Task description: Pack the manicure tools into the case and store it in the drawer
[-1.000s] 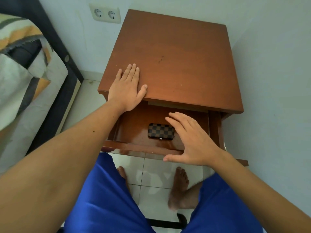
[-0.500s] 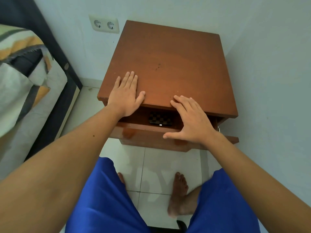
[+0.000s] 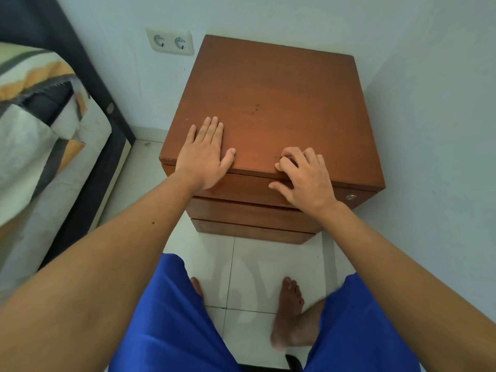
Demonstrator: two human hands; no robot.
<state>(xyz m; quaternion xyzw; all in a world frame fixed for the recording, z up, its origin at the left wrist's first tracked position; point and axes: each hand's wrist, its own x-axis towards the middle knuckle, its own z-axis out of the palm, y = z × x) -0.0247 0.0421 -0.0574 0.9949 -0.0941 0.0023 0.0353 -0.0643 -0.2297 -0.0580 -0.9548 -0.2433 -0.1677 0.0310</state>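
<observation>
We're in a home bedroom: a brown wooden bedside cabinet [image 3: 271, 114] sits in a pale wall corner, a bed with grey-and-orange patterned bedding [image 3: 40, 116] just beside it, a white double wall socket [image 3: 169, 42], white floor tiles [image 3: 257, 267] underfoot.

We list: a double wall socket [image 3: 169, 42], white, on the pale wall [image 3: 442, 103] at upper left; a bed [image 3: 40, 130] along the left edge with a grey, white and orange patterned cover; white floor tiles [image 3: 257, 267]; blue shorts [image 3: 171, 318]; two bare feet [image 3: 290, 315].
</observation>
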